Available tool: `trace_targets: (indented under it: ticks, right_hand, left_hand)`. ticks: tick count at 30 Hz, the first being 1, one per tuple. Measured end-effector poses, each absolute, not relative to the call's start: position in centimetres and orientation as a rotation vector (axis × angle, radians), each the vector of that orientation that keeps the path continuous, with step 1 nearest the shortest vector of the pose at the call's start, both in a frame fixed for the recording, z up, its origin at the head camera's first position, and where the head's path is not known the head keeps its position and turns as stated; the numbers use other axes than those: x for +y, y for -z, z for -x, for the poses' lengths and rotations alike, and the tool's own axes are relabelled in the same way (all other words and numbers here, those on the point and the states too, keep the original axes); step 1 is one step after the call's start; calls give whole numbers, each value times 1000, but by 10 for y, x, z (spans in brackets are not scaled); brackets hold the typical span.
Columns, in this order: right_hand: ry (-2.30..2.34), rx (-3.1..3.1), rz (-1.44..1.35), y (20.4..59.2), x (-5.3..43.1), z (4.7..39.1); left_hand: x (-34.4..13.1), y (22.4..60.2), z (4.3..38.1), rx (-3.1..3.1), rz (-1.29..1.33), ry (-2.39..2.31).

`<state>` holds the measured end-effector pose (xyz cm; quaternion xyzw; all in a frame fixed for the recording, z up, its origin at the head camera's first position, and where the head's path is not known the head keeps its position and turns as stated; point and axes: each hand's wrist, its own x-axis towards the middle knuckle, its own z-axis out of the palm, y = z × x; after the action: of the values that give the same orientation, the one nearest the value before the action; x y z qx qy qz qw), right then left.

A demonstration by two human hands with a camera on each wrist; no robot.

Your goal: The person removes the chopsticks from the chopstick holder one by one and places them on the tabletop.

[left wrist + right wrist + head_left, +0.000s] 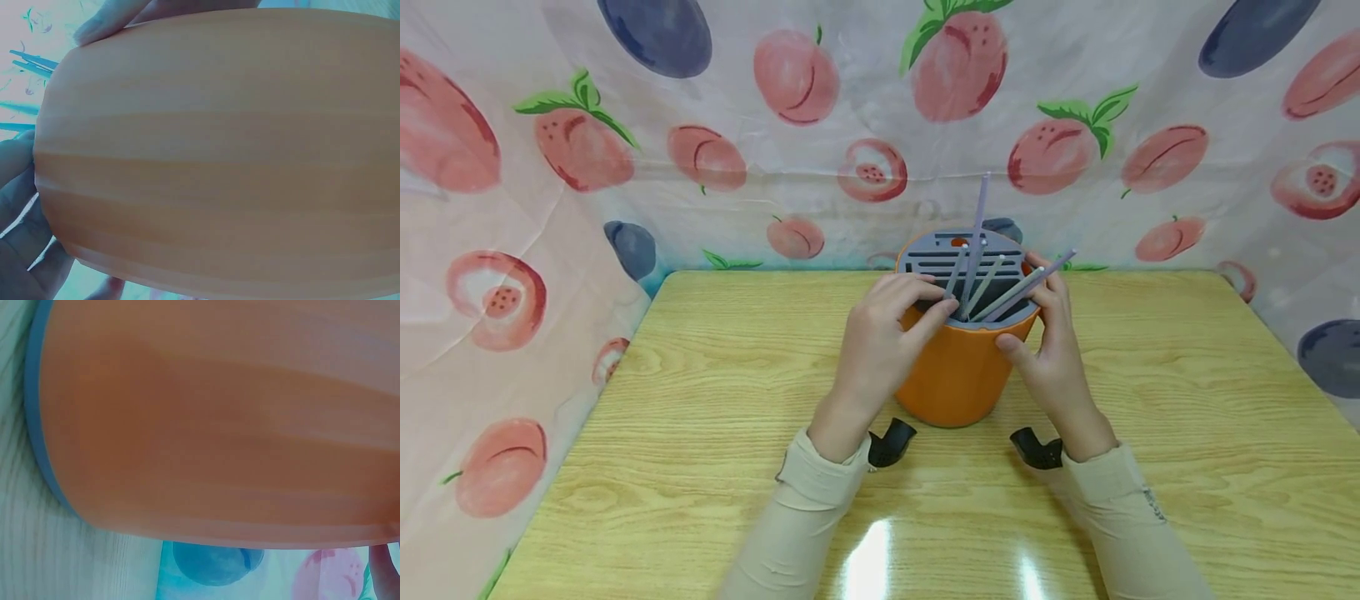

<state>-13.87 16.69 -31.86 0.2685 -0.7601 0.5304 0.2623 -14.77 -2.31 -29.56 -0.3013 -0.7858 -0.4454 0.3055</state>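
Observation:
An orange knife block (pixel 958 375) with a grey slotted top (pixel 925 243) stands upright on the table. Several thin straws (pixel 982 200), purple and pale green, stick up out of its front opening. My left hand (pixel 887 321) reaches over the left of the rim, thumb and forefinger pinching a short purple straw (pixel 956 271). At the right side, my right hand (pixel 1054 346) grips the rim, thumb in front and fingers behind. The orange wall fills most of both wrist views; left-hand fingers (pixel 19 200) show by the rim in the left wrist view.
The wood-grain table (pixel 722 375) runs out on both sides of the block. Close behind it hangs a fruit-printed cloth (pixel 820 200), which also covers the left side. Small black wrist cameras (pixel 891 443) jut inward from both sleeves, near the block's foot.

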Motion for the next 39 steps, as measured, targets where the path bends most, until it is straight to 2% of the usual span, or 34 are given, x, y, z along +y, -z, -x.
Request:
trace_targets:
  ticks: [9, 18, 29, 39]
  right_hand:
    - [-1446, -2047, -740, 320, 168, 137]
    - [-1451, -2054, -742, 320, 170, 136]
    - [-1466, -2057, -738, 321, 172, 132]
    - [-1448, -2062, -734, 323, 173, 132]
  left_hand:
    - [-27, 288, 138, -2049, 708, 1466]
    - [-35, 259, 116, -1761, 717, 1918]
    - [-47, 258, 116, -1406, 752, 2016]
    - [-73, 255, 120, -1096, 625, 2040]
